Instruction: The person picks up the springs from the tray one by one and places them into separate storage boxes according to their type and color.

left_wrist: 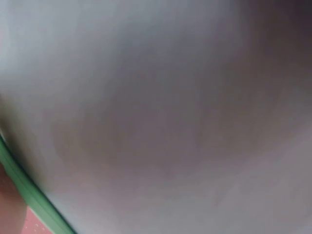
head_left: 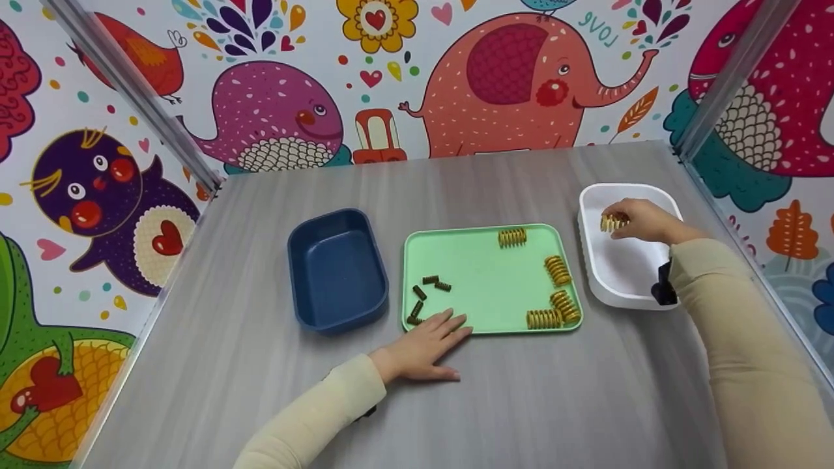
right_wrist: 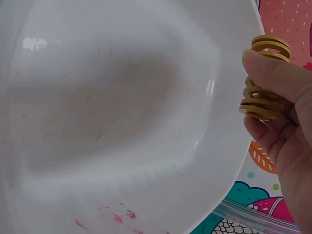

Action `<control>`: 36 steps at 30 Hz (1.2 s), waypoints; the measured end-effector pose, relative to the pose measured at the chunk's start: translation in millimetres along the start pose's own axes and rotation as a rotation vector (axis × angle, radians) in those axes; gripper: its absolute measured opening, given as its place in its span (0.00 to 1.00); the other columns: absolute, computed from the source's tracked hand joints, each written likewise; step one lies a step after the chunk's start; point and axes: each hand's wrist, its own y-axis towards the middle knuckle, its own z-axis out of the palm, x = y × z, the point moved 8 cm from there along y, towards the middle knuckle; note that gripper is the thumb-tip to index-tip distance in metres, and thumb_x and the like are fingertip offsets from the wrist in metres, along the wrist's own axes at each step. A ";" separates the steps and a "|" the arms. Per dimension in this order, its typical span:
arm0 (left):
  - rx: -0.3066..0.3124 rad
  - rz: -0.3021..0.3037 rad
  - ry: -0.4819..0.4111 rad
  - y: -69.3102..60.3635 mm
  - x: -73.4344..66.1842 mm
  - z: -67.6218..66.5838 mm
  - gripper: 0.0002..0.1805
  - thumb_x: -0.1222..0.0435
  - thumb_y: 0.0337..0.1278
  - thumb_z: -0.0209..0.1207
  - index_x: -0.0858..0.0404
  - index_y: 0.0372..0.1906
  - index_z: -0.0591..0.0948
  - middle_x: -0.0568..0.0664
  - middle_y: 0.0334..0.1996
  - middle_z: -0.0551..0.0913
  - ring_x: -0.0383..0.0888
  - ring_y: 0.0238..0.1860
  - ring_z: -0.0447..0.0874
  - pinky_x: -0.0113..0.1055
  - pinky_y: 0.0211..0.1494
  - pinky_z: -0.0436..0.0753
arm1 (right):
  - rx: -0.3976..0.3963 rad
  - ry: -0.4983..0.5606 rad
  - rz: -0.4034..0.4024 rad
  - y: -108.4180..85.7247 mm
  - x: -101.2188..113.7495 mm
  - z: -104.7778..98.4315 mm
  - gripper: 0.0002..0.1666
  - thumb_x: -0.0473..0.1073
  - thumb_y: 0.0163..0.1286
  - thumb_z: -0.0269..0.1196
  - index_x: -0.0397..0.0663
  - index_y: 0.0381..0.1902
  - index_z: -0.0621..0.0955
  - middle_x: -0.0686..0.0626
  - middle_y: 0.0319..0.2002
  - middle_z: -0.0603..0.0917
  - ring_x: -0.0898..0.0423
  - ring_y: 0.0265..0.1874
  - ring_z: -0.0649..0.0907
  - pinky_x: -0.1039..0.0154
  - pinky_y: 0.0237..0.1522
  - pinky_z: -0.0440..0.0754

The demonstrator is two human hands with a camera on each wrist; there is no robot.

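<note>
My right hand (head_left: 642,219) pinches a gold coil spring (right_wrist: 265,78) between thumb and fingers, over the white tub (head_left: 612,296) at the right. In the right wrist view the tub's inside shows no spring. My left hand (head_left: 423,348) lies with fingers spread across the near edge of the green tray (head_left: 469,260), its fingertips on the rim. On the tray's right side are several large gold springs (head_left: 543,318), one of them near the far edge. Several small dark springs (head_left: 419,292) lie at its left, close to my left fingers.
A dark blue tub (head_left: 339,273) stands left of the tray. Everything rests on a grey wood-grain table (head_left: 260,404). Patterned walls with metal corner posts (head_left: 736,71) enclose the back and sides.
</note>
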 end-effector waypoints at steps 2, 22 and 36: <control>-0.003 0.003 -0.002 -0.3 -0.7 -1.1 0.43 0.40 0.58 0.47 0.58 0.72 0.51 0.54 0.72 0.49 0.53 0.72 0.43 0.42 0.70 0.51 | 0.000 -0.012 -0.011 1.0 -0.8 3.0 0.23 0.30 0.55 0.64 0.26 0.49 0.74 0.36 0.38 0.77 0.46 0.37 0.74 0.49 0.44 0.72; -0.002 -0.004 0.002 1.3 1.6 2.2 0.43 0.40 0.58 0.47 0.57 0.72 0.51 0.53 0.72 0.49 0.53 0.72 0.42 0.42 0.71 0.51 | 0.229 -0.065 -0.042 0.5 -5.4 46.2 0.17 0.28 0.48 0.66 0.33 0.39 0.78 0.45 0.30 0.77 0.53 0.31 0.73 0.60 0.34 0.73; 0.006 -0.006 0.018 1.6 0.9 2.6 0.43 0.40 0.58 0.47 0.57 0.72 0.51 0.53 0.72 0.48 0.52 0.72 0.41 0.41 0.71 0.50 | 0.300 -0.073 0.048 -0.5 -12.1 60.0 0.19 0.26 0.51 0.64 0.35 0.43 0.77 0.42 0.34 0.78 0.49 0.35 0.74 0.51 0.42 0.75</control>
